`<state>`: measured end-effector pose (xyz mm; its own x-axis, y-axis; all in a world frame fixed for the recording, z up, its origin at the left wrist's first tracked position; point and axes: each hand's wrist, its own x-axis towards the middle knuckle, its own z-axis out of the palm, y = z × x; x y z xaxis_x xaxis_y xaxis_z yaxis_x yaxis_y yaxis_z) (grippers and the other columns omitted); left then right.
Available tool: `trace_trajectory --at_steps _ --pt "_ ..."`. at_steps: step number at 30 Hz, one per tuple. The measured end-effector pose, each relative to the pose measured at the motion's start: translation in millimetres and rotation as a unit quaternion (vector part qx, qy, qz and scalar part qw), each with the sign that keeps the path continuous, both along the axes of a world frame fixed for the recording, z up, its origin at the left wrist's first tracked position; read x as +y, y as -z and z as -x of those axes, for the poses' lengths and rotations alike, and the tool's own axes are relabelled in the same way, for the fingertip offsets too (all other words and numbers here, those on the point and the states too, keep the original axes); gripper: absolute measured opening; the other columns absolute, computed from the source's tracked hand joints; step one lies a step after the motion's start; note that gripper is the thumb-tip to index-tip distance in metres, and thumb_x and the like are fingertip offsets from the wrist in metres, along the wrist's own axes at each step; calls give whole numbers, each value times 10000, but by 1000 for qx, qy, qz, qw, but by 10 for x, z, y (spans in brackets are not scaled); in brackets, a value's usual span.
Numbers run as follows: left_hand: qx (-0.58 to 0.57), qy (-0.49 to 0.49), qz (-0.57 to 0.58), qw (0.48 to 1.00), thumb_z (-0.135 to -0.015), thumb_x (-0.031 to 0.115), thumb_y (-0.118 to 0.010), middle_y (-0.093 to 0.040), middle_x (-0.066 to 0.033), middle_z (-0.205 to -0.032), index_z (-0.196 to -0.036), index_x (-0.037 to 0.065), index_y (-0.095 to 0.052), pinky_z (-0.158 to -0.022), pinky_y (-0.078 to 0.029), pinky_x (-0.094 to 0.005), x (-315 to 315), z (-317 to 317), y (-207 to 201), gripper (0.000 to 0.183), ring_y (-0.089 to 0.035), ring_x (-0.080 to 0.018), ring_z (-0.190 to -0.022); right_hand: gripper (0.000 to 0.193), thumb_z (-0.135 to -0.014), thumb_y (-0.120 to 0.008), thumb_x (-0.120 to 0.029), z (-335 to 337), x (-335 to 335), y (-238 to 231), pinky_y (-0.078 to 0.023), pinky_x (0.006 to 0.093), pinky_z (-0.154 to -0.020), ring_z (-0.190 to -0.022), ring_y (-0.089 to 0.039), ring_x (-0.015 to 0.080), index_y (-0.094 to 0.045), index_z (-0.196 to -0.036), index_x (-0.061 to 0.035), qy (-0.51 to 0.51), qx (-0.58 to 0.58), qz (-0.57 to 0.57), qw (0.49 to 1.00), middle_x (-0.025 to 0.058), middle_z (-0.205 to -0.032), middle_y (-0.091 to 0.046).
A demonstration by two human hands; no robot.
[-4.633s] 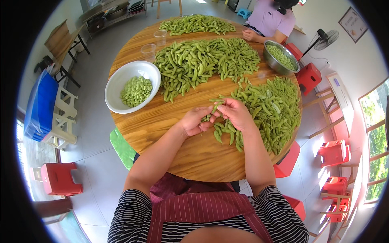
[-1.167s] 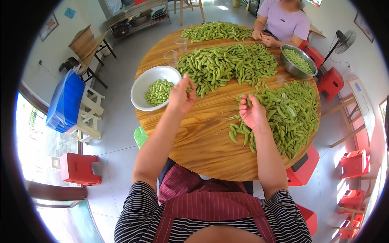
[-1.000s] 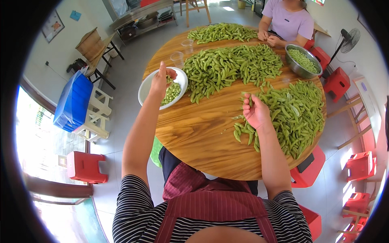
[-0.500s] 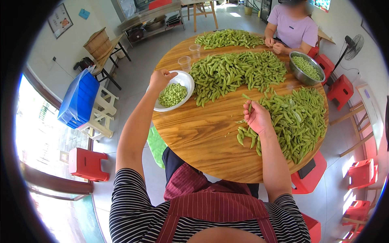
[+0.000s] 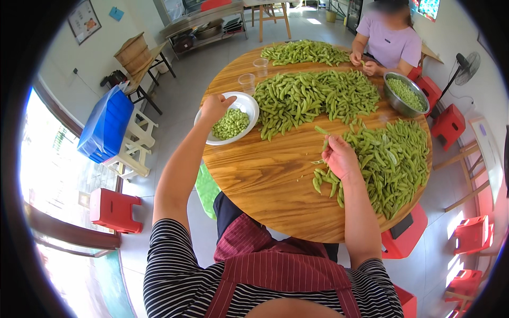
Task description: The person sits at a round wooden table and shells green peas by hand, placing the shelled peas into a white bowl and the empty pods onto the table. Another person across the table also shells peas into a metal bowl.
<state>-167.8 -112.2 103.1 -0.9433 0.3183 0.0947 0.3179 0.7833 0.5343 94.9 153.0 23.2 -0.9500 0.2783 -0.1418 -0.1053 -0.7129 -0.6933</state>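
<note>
My left hand is over the left rim of a white bowl, thumb and fingers pinched together. Whatever the pinch may hold is too small to make out. Shelled green soybeans lie inside the bowl. Over the table's right half, my right hand is closed on a green soybean pod, which sticks out beyond the fingertips. Beside and partly behind this hand spreads a heap of unshelled pods, with a few loose ones at its left edge.
Two more pod heaps cover the far part of the round wooden table. Clear plastic cups stand near the white bowl. A metal bowl of beans sits far right, near another person handling a pod. Red stools surround the table.
The whole view has shifted slightly. Both my hands keep nearly the same places, the left at the bowl and the right still gripping the pod. The other person's hands have moved a little.
</note>
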Motion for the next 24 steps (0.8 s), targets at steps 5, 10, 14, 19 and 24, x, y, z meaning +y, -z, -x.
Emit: trace_trajectory --at_steps 5,10,14,19,24 --pt "-58 94 -130 985 -854 323 -553 -548 -56 -607 -779 11 -611 -535 -406 -295 362 -662 -18 326 -467 -132 -542 96 -838 -603 -177 -13 -63 -66 -411 209 -613 -680 -487 86 -578 -857 -86 -18 -6 -55 998 -9 -757 -547" --pt "-340 266 -314 846 -897 231 -494 -603 -40 -787 -939 1 -597 -640 -442 -226 908 -1457 580 256 -530 -93 -692 113 -838 -605 -169 -23 -94 -49 -409 210 -612 -685 -480 85 -583 -890 -72 9 -18 -68 997 -4 -762 -542" --pt "-537 177 -420 710 -908 213 -475 -608 -49 -825 -977 18 -570 -628 -427 -220 1169 -1713 735 227 -508 -100 -674 129 -840 -598 -154 2 -73 -17 -423 225 -627 -691 -501 107 -584 -904 -43 38 -39 -83 995 16 -770 -553" --pt "-578 239 -478 617 -909 186 -475 -603 -57 -819 -983 23 -565 -601 -421 -210 1156 -1668 840 200 -501 -104 -662 142 -850 -581 -167 16 -113 -43 -443 234 -658 -665 -524 87 -589 -901 -34 -29 -15 -118 993 0 -749 -556" --pt "-550 145 -519 638 -855 84 -555 -590 -29 -813 -947 42 -577 -574 -420 -197 1116 -1670 937 104 -491 -97 -648 195 -828 -610 -185 -16 -226 -156 -420 200 -616 -661 -517 61 -610 -929 -18 -1 -86 -250 964 2 -763 -587"
